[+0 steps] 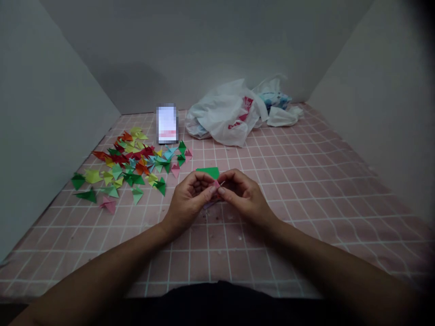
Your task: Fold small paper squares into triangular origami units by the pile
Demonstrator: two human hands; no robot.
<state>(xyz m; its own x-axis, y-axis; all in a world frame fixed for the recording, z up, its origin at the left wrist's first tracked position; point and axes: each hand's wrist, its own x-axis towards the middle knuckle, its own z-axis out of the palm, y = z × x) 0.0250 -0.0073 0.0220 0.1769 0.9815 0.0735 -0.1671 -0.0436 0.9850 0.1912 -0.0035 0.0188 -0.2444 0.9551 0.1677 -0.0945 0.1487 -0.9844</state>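
Observation:
Between my two hands, near the middle of the table, is a small piece of folded pink paper (216, 184). My left hand (190, 194) pinches it from the left, thumb against fingertips. From the other side my right hand (246, 194) pinches the same paper, its thumb close to the left one. Fingers cover most of the paper, so its full shape is hidden. Just beyond my fingertips lies flat green paper (209, 172). Under the hands a pale purple edge (211, 205) shows, mostly covered.
Many folded paper cranes (129, 165) in several colours lie spread at the left. Behind them a phone (167, 123) stands with a lit, blurred screen. White plastic bags (227, 111) sit at the back. A pink checked cloth (306, 190) covers the table, with walls on three sides.

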